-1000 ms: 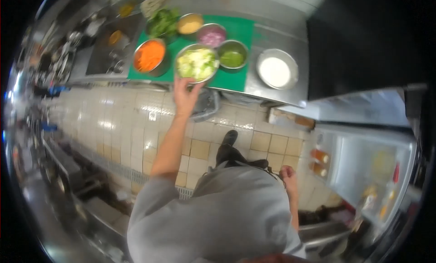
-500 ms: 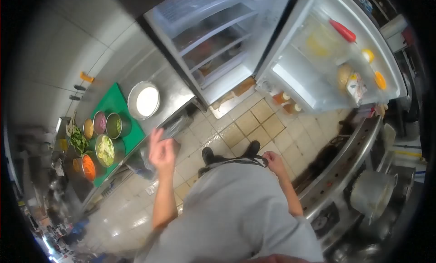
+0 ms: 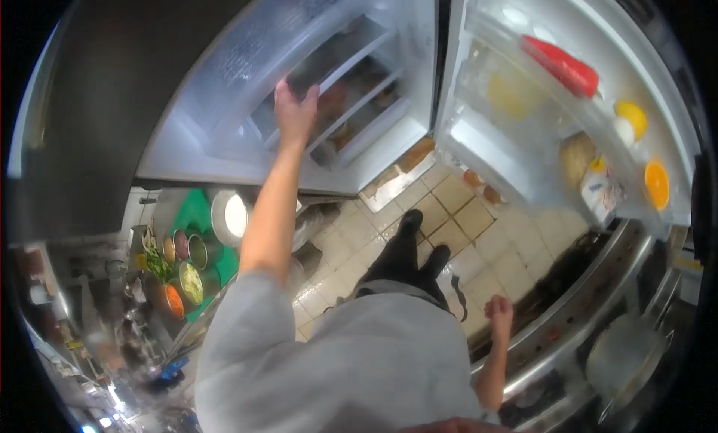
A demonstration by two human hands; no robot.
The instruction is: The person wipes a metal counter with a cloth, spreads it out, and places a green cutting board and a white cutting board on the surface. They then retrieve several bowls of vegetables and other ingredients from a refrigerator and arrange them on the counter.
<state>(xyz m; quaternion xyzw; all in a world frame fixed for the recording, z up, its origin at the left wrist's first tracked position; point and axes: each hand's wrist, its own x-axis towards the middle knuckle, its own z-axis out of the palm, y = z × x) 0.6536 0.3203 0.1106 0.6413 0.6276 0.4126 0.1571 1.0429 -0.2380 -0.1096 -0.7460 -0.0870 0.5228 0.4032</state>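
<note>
My left hand (image 3: 297, 117) reaches into the open refrigerator (image 3: 187, 145), thumb and fingers apart, at the edge of a shelf (image 3: 357, 63). Whether it touches that edge I cannot tell. Dim food shapes lie behind the shelf fronts, too blurred to name. My right hand (image 3: 499, 313) hangs low on the right with its fingers curled in, and nothing shows in it. A dark strap (image 3: 458, 297) dangles at my waist, apart from that hand. On the refrigerator door's shelves are a red pepper (image 3: 565, 66), a lemon (image 3: 633, 119) and a cut orange (image 3: 657, 185).
At the left, a steel counter bears a green cutting board (image 3: 196, 209), several bowls, among them shredded carrot (image 3: 174, 301), and a white-filled bowl (image 3: 235, 216). A stove with a large pot (image 3: 624, 351) stands at the right. The swung-out door (image 3: 486, 152) spans the upper right.
My left hand has moved up and forward into the refrigerator. My right hand has moved right and down, away from the strap at my waist. The refrigerator looks nearer.
</note>
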